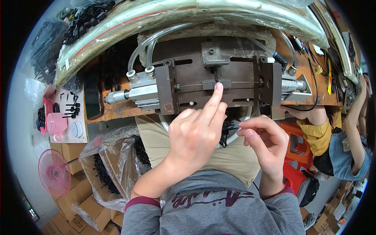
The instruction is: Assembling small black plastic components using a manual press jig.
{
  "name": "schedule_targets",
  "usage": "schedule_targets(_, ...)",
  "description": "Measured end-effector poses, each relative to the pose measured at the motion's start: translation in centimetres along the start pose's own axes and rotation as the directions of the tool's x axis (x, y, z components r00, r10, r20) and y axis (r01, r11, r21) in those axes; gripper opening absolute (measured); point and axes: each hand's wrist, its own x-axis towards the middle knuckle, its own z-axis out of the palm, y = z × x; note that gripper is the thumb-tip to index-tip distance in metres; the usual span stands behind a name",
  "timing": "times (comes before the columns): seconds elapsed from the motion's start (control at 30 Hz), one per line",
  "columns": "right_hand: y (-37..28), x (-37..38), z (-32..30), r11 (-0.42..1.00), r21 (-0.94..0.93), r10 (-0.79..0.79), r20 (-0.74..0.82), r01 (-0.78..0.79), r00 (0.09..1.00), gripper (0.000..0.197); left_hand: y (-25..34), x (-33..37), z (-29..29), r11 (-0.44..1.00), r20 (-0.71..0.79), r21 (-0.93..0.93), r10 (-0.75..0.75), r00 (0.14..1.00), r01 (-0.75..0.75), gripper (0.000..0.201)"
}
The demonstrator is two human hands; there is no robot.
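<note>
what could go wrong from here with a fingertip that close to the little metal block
The left hand has its index fingertip at the metal block, between the left cylinder and right cylinder; if either moved, a pinch seems possible. That fingertip might also nudge the thin black part askew. The right hand could brush the loose black pieces nearby.

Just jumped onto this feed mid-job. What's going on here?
A seated person is working at a brown metal fixture with a cylinder at each side. The left hand has its index finger extended to the small black part at the fixture's middle; whether it presses is unclear. The right hand is raised, thumb and forefinger apart, holding nothing visible, beside the thin black pieces by the lap.
</note>
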Motion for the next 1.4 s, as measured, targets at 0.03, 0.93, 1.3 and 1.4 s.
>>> schedule_targets(0.03,-0.2,0.2,-0.1,1.0,-0.012,-0.015,0.001,0.015,1.0,0.015,0.3,0.0,-0.2,0.998,0.009,0.0,-0.057,0.998,0.057,0.028)
schedule_targets(0.93,-11.8,26.7,-0.3,-0.254,-0.69,-0.175,0.722,0.678,0.67,0.023,0.2,-2.3,-2.9,0.94,0.078,-0.342,0.016,0.997,0.012,0.033)
schedule_targets(1.3,-11.7,26.3,-4.3,-0.105,-0.704,-0.608,0.604,0.703,0.515,0.01,0.6,-1.7,-4.5,0.903,0.044,-0.429,0.039,0.998,-0.017,0.044)
schedule_targets(1.4,-11.6,22.4,-4.1,0.433,-0.568,-0.668,0.318,0.7,0.672,0.014,0.2,-1.5,-4.6,0.895,-0.117,-0.445,-0.03,0.993,-0.025,0.045)
